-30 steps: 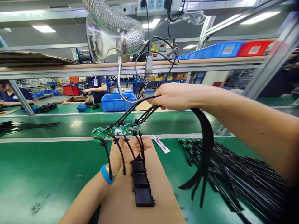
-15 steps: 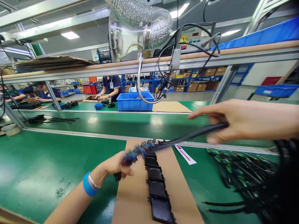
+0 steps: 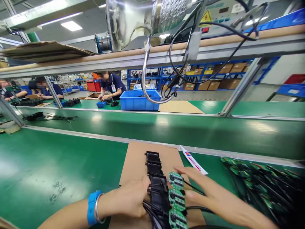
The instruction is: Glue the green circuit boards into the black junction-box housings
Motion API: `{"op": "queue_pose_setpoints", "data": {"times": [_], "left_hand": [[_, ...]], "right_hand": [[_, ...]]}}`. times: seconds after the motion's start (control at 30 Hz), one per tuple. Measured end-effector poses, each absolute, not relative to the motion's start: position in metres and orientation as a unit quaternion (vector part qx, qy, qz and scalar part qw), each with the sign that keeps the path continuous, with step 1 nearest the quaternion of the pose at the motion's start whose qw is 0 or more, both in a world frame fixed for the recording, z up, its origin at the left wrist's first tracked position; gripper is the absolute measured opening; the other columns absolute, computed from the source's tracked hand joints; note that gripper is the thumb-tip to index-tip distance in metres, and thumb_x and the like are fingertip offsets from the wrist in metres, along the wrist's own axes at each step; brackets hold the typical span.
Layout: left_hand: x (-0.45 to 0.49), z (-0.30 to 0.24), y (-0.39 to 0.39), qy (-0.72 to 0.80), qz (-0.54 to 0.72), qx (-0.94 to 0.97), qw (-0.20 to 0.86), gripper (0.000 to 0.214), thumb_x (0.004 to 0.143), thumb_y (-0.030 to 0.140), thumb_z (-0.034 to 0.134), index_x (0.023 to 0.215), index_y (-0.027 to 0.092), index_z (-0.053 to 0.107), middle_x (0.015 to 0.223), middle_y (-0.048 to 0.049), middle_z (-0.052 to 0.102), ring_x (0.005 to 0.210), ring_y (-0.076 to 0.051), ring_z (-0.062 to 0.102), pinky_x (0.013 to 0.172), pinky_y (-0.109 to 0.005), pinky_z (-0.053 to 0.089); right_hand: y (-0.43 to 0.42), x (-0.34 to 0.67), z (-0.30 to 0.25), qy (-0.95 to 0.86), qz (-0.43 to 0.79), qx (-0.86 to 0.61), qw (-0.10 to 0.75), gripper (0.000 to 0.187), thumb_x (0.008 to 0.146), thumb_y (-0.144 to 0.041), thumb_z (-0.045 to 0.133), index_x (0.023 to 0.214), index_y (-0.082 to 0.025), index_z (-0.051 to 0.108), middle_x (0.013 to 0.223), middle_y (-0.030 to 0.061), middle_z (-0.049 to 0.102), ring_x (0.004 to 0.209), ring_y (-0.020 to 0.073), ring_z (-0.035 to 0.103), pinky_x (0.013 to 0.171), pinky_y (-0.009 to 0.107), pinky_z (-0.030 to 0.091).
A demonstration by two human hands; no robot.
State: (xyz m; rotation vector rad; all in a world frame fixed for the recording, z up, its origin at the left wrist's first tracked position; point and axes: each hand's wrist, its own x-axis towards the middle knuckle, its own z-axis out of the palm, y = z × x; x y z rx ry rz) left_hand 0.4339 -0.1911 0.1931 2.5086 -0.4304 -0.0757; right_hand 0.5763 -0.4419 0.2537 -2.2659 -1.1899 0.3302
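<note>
In the head view a row of black plastic housings [image 3: 153, 156] runs down a cardboard sheet [image 3: 135, 159]. Beside its near part lie several green circuit boards [image 3: 177, 200], in a line, with black cables running off them. My left hand [image 3: 131, 195] is closed at the left edge of the housings, with black cables [image 3: 152, 213] coming out from under its fingers; the fingertips are partly hidden. Over the right side of the boards reaches my right hand [image 3: 205, 192], fingers apart, fingertips at the top board and beside the middle one.
A heap of cabled circuit boards [image 3: 262, 184] lies at the right. A white tube [image 3: 194, 161] rests beside the cardboard. Beyond the metal ledge stand a blue bin [image 3: 140, 101] and a co-worker [image 3: 113, 85]. An overhead shelf [image 3: 95, 62] with a hanging metal hose [image 3: 144, 73] crosses above.
The bundle of cabled boards, stretched between my hands in the air before, is now down beside the housings. My right hand has come down and left, its fingers spread; the view has shifted.
</note>
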Motion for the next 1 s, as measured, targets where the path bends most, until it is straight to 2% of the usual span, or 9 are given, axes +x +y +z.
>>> {"op": "queue_pose_setpoints", "data": {"times": [0.1, 0.23, 0.33, 0.4, 0.47, 0.57, 0.63, 0.87, 1.0], "left_hand": [[0.433, 0.184, -0.187, -0.111, -0.063, 0.962, 0.242, 0.054, 0.067, 0.021, 0.061, 0.117, 0.018, 0.040, 0.102, -0.0117, 0.059, 0.090, -0.031, 0.059, 0.074, -0.038, 0.048], [0.431, 0.183, -0.175, -0.097, -0.089, 0.945, 0.299, 0.060, 0.056, 0.040, 0.078, 0.103, 0.021, 0.046, 0.101, -0.0050, 0.061, 0.081, -0.023, 0.059, 0.066, -0.029, 0.046], [0.434, 0.191, -0.169, -0.069, -0.053, 0.944, 0.317, 0.024, 0.080, 0.042, 0.063, 0.084, 0.021, 0.053, 0.082, 0.0018, 0.062, 0.069, -0.014, 0.056, 0.059, -0.022, 0.041], [0.440, 0.197, -0.163, -0.025, -0.017, 0.950, 0.309, 0.024, 0.093, 0.032, 0.043, 0.075, 0.019, 0.053, 0.073, 0.0013, 0.060, 0.067, -0.013, 0.055, 0.059, -0.022, 0.039], [0.452, 0.200, -0.154, 0.012, 0.013, 0.954, 0.301, 0.029, 0.096, 0.028, 0.036, 0.076, 0.019, 0.055, 0.075, -0.0013, 0.061, 0.071, -0.016, 0.056, 0.064, -0.024, 0.039], [0.476, 0.197, -0.137, 0.039, 0.046, 0.958, 0.279, 0.028, 0.097, 0.030, 0.037, 0.083, 0.019, 0.059, 0.084, -0.0040, 0.064, 0.081, -0.018, 0.058, 0.071, -0.027, 0.041], [0.493, 0.192, -0.130, 0.044, 0.056, 0.964, 0.255, 0.029, 0.097, 0.030, 0.038, 0.085, 0.019, 0.061, 0.086, -0.0041, 0.064, 0.083, -0.018, 0.059, 0.074, -0.028, 0.042], [0.523, 0.170, -0.126, 0.051, 0.055, 0.990, 0.118, 0.029, 0.096, 0.029, 0.042, 0.081, 0.018, 0.064, 0.085, -0.0073, 0.061, 0.081, -0.023, 0.060, 0.068, -0.031, 0.044], [0.519, 0.163, -0.125, 0.041, 0.060, 0.995, 0.071, 0.021, 0.096, 0.026, 0.042, 0.099, 0.020, 0.062, 0.094, -0.0065, 0.062, 0.090, -0.023, 0.060, 0.072, -0.030, 0.046]], "right_hand": [[-0.401, 0.576, 0.239, -0.486, 0.176, -0.800, 0.305, 0.039, 0.087, -0.047, 0.052, 0.115, -0.022, 0.062, 0.117, 0.0099, 0.064, 0.110, 0.0276, 0.058, 0.097, 0.042, 0.045], [-0.385, 0.573, 0.227, -0.519, 0.159, -0.791, 0.280, 0.019, 0.089, -0.036, 0.050, 0.092, -0.023, 0.063, 0.092, 0.0040, 0.064, 0.088, 0.0227, 0.061, 0.081, 0.035, 0.049], [-0.396, 0.575, 0.221, -0.514, 0.142, -0.811, 0.241, 0.021, 0.088, -0.038, 0.053, 0.101, -0.025, 0.064, 0.096, 0.0054, 0.060, 0.088, 0.0225, 0.059, 0.079, 0.035, 0.048], [-0.408, 0.585, 0.220, -0.491, 0.152, -0.817, 0.261, 0.042, 0.084, -0.042, 0.060, 0.122, -0.026, 0.056, 0.103, 0.0065, 0.059, 0.092, 0.0227, 0.059, 0.081, 0.034, 0.047], [-0.419, 0.602, 0.218, -0.453, 0.162, -0.823, 0.302, 0.052, 0.082, -0.046, 0.061, 0.127, -0.021, 0.050, 0.098, 0.0063, 0.060, 0.086, 0.0209, 0.059, 0.076, 0.032, 0.048], [-0.427, 0.633, 0.207, -0.411, 0.128, -0.845, 0.317, 0.027, 0.091, -0.042, 0.045, 0.096, -0.018, 0.056, 0.074, 0.0015, 0.057, 0.066, 0.0151, 0.054, 0.060, 0.026, 0.044], [-0.425, 0.650, 0.193, -0.414, 0.080, -0.861, 0.285, 0.025, 0.094, -0.036, 0.039, 0.081, -0.019, 0.053, 0.067, 0.0003, 0.055, 0.061, 0.0139, 0.051, 0.057, 0.025, 0.041], [-0.410, 0.665, 0.148, -0.432, -0.012, -0.878, 0.207, 0.022, 0.094, -0.024, 0.036, 0.087, -0.018, 0.057, 0.087, 0.0086, 0.061, 0.083, 0.0224, 0.056, 0.075, 0.036, 0.043], [-0.408, 0.662, 0.141, -0.442, -0.051, -0.880, 0.165, 0.022, 0.094, -0.021, 0.038, 0.087, -0.017, 0.059, 0.086, 0.0092, 0.060, 0.087, 0.0253, 0.053, 0.077, 0.038, 0.041]]}}
